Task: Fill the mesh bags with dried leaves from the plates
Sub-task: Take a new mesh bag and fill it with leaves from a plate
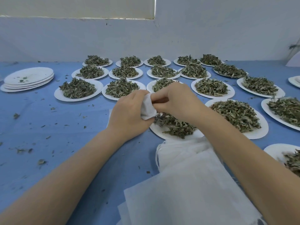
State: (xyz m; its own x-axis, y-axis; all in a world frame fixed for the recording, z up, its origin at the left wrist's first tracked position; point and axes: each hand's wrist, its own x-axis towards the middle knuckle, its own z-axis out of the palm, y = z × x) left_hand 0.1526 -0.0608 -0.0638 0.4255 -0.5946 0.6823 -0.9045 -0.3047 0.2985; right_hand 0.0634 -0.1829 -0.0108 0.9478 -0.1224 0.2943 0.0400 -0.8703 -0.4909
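Landmark: the near plate [159, 132], the white one directly under both hands.

Far left of it, well apart, a stack of used plates [28, 79] sits on the blue counter [65, 120], with a few leaf crumbs on top. Loose crumbs [41, 161] are scattered over the open counter left of the landmark; nothing large lies on that stretch. Behind the landmark, three rows of heaped plates [121, 87] run back to the white wall [178, 39] and crowd that side. Just right of the landmark and touching its rim is a full plate [259, 132]; more full plates lie beyond it toward the right edge of view.

Mesh bag [148, 109]: small, white, held just above the landmark's left rim. Long axis roughly upright, upper end pointing at the right hand. Left hand [129, 112] is curled round the bag's body. Right hand [177, 101] pinches the bag's upper end with bent fingers. Dried leaves [175, 125] lie thin on the landmark.

In front of the landmark, overlapping its near rim, a pile of spare bags [183, 179] runs toward the viewer under the right forearm.
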